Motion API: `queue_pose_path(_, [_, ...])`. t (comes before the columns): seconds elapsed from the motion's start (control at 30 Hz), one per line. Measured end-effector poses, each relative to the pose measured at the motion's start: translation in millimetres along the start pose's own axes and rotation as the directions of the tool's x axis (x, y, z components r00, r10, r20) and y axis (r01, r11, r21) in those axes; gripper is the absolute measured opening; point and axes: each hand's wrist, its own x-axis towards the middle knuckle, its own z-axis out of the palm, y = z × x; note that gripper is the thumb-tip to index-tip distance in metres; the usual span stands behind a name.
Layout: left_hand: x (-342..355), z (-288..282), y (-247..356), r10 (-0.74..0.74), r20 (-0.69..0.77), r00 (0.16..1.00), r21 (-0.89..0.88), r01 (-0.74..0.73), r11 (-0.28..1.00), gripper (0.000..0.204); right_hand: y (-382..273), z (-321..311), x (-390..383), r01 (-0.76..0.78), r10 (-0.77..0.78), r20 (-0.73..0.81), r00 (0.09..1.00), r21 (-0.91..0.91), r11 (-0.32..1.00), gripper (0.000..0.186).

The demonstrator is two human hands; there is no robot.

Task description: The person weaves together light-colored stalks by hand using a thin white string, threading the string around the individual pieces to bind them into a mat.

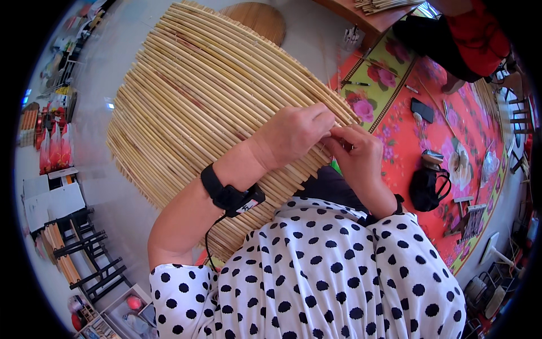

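Stick mat (192,107) is big and yellow, made of lots of thin sticks set side by side. It sits in front of the person, with its near end by the lap and the rest stretching up and to the left above the grey floor (121,34). Its long side edge is bumpy, with stick ends poking out.

Both hands are at the right edge of the mat, just beside each other. The left hand (302,133) bends over the sticks, and its grip has the fingers curled together. The right hand (359,150) comes from the other side, and its grip is pinched together, thumb to finger. I cannot tell what is between the fingertips.

A black band (212,182) goes around the left wrist, and a small black box is on it. The person's shirt (322,271) is white with black dots.

To the right, a red flowery sheet (401,168) covers the floor. A dark phone (422,110) and a black bag (427,189) lie on it. At the top, more sticks (387,5) lie on a brown bench (361,15), near another person's red sleeve (483,48).
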Motion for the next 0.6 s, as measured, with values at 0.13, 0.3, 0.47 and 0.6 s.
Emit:
queue_pose_path(0.13, [-16.0, -17.0, 11.1, -0.141, 0.008, 0.99, -0.065, 0.141, 0.988, 0.022, 1.1, 2.9, -0.4, 0.066, -0.067, -0.017, 0.998, -0.041, 0.997, 0.01])
queue_pose_path(0.3, [-53.4, -26.6, 42.6, -0.144, 0.146, 0.979, 0.242, 0.106, 0.964, 0.059, -9.5, -0.7, 1.0, 0.17, -0.176, -0.079, 0.981, -0.073, 0.983, 0.009])
queue_pose_path(0.47, [-76.9, -1.3, 48.5, -0.259, 0.192, 0.947, 0.304, 0.193, 0.933, 0.085, -13.4, -6.7, 4.3, 0.363, -0.361, 0.044, 0.932, -0.141, 0.921, 0.006])
queue_pose_path(0.6, [-75.2, 2.0, 48.7, -0.246, 0.188, 0.951, 0.281, 0.188, 0.941, 0.084, -14.2, -10.3, 6.7, 0.408, -0.387, 0.143, 0.911, -0.166, 0.898, 0.006])
